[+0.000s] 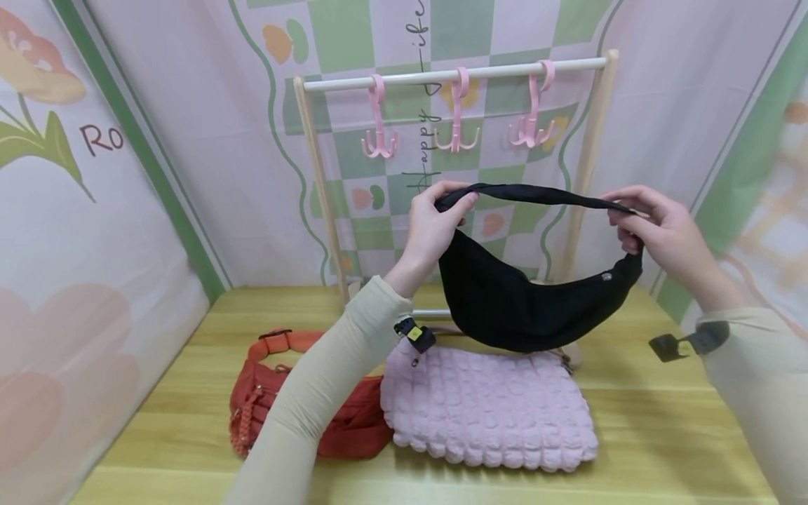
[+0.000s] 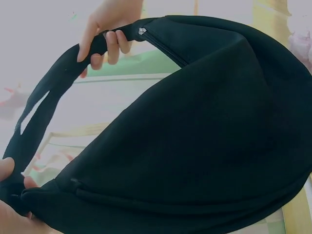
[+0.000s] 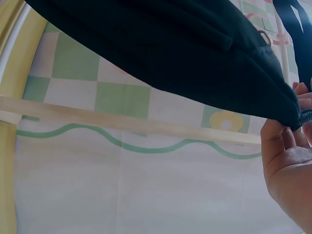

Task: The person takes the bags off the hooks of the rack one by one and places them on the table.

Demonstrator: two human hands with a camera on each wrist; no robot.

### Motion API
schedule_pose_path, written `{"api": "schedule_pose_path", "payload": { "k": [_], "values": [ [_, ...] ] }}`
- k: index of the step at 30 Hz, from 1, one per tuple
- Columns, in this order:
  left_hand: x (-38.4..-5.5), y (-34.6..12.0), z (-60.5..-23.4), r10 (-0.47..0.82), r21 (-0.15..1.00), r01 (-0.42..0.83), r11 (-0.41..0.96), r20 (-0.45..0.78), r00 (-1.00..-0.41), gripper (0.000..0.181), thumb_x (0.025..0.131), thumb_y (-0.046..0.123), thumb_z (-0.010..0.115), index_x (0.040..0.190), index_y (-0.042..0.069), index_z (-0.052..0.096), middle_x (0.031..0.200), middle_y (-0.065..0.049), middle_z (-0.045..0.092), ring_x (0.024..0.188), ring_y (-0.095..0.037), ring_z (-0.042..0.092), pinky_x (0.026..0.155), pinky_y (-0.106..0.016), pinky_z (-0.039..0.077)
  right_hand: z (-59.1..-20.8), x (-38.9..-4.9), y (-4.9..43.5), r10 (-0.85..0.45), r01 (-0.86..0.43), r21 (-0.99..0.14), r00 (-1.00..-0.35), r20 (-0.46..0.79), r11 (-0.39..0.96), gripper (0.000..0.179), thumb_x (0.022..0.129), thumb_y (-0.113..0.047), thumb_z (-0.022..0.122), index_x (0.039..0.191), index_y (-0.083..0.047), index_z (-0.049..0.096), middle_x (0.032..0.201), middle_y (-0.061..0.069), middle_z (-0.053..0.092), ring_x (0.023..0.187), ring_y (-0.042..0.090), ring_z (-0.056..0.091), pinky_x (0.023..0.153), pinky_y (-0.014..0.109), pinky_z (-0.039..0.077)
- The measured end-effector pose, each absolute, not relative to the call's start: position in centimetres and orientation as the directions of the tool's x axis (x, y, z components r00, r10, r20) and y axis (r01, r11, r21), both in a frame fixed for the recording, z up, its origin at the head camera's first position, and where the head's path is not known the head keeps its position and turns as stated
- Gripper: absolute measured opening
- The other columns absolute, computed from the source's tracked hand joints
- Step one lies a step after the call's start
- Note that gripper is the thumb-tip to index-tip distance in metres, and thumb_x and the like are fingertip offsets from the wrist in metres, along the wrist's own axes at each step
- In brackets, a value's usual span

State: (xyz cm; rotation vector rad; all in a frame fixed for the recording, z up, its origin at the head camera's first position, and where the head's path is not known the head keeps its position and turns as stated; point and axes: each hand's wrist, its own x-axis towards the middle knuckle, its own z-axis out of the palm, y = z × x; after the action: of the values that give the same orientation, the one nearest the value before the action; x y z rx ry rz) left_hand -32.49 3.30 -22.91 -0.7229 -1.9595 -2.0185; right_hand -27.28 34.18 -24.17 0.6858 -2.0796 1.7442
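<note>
A black fabric shoulder bag [image 1: 530,308] hangs in the air between both hands, its strap stretched along the top. The left hand [image 1: 432,221] pinches the strap's left end between thumb and fingers. At the other end, the right hand [image 1: 663,231] grips the strap close to where it joins the bag. A small zipper pull [image 2: 142,31] shows near the right hand in the left wrist view. Below the black bag lies a pink puffy quilted bag [image 1: 486,407] on the table. Beside it, partly behind the left forearm, is a red bag [image 1: 353,421] with a braided charm.
Behind the hands stands a rack with wooden posts [image 1: 322,182] and a white rail [image 1: 416,77]. Three pink multi-prong hooks [image 1: 457,126] hang from that rail. The wooden table [image 1: 669,421] meets printed cloth walls at its back and left.
</note>
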Motion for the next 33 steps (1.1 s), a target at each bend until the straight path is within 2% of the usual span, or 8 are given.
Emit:
{"api": "schedule_pose_path", "payload": {
  "k": [6, 12, 16, 25, 33],
  "values": [
    [-32.6, 3.3, -23.2, 0.165, 0.863, 0.499, -0.082, 0.506, -0.847, 0.021, 0.087, 0.017, 0.069, 0.106, 0.009, 0.069, 0.102, -0.004, 0.065, 0.074, -0.013, 0.061, 0.068, -0.023, 0.054, -24.1, -27.1, 34.5, -0.111, -0.552, -0.813, -0.834, 0.541, 0.186, 0.025, 0.094, 0.003, 0.05, 0.114, -0.008, 0.061, 0.079, -0.003, 0.061, 0.051, 0.013, 0.044, 0.044, 0.025, 0.035],
    [-32.7, 3.3, -23.6, 0.179, 0.853, 0.513, -0.096, 0.522, -0.834, 0.023, 0.086, 0.015, 0.07, 0.107, 0.006, 0.069, 0.105, -0.005, 0.065, 0.079, -0.018, 0.062, 0.073, -0.031, 0.056, -24.2, -27.1, 34.8, -0.11, -0.56, -0.811, -0.829, 0.549, 0.173, 0.023, 0.095, 0.002, 0.049, 0.111, -0.007, 0.061, 0.076, -0.002, 0.057, 0.052, 0.013, 0.043, 0.044, 0.025, 0.035],
    [-32.9, 3.3, -23.8, 0.196, 0.855, 0.508, -0.106, 0.519, -0.832, 0.025, 0.085, 0.013, 0.071, 0.108, 0.003, 0.068, 0.108, -0.005, 0.063, 0.079, -0.016, 0.062, 0.071, -0.026, 0.055, -24.2, -27.0, 35.0, -0.117, -0.569, -0.81, -0.822, 0.557, 0.144, 0.021, 0.095, 0.002, 0.048, 0.109, -0.006, 0.062, 0.072, 0.0, 0.053, 0.051, 0.014, 0.041, 0.045, 0.026, 0.034],
    [-32.9, 3.5, -24.0, 0.209, 0.861, 0.498, -0.104, 0.509, -0.835, 0.026, 0.083, 0.005, 0.071, 0.108, 0.002, 0.068, 0.111, -0.008, 0.064, 0.088, -0.014, 0.064, 0.072, -0.023, 0.056, -23.9, -26.6, 35.5, -0.091, -0.534, -0.815, -0.844, 0.528, 0.226, 0.021, 0.095, -0.001, 0.05, 0.108, -0.011, 0.063, 0.072, -0.004, 0.055, 0.052, 0.014, 0.041, 0.047, 0.025, 0.035],
    [-32.8, 3.4, -24.2, 0.199, 0.858, 0.505, -0.097, 0.514, -0.835, 0.025, 0.082, 0.003, 0.071, 0.107, 0.004, 0.069, 0.111, -0.004, 0.064, 0.095, -0.013, 0.064, 0.078, -0.022, 0.055, -23.9, -26.3, 35.7, -0.064, -0.518, -0.828, -0.853, 0.518, 0.215, 0.024, 0.094, -0.001, 0.051, 0.112, -0.013, 0.063, 0.076, -0.007, 0.059, 0.055, 0.009, 0.05, 0.051, 0.017, 0.045]
  ]
}}
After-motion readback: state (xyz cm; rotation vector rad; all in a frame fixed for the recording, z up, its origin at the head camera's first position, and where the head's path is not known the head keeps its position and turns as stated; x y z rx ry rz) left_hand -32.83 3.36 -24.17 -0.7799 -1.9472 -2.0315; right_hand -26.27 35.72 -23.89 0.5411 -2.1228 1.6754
